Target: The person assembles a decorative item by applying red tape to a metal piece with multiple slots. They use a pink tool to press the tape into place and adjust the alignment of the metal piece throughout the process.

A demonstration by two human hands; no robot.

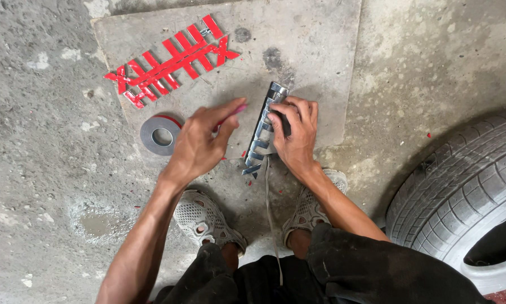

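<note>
A chrome lettered emblem strip lies lengthwise on a grey board on the concrete floor. My right hand presses down on it, fingers curled over its upper half. Just left of the emblem is my left hand, motion-blurred, pinching a thin red strip between thumb and fingers. A second lettered emblem, covered in red tape backing, rests at the board's far left corner.
A grey roll of tape with a red edge lies flat at the board's left edge. A car tyre stands at the right. My two feet in grey mesh shoes are planted just below the board.
</note>
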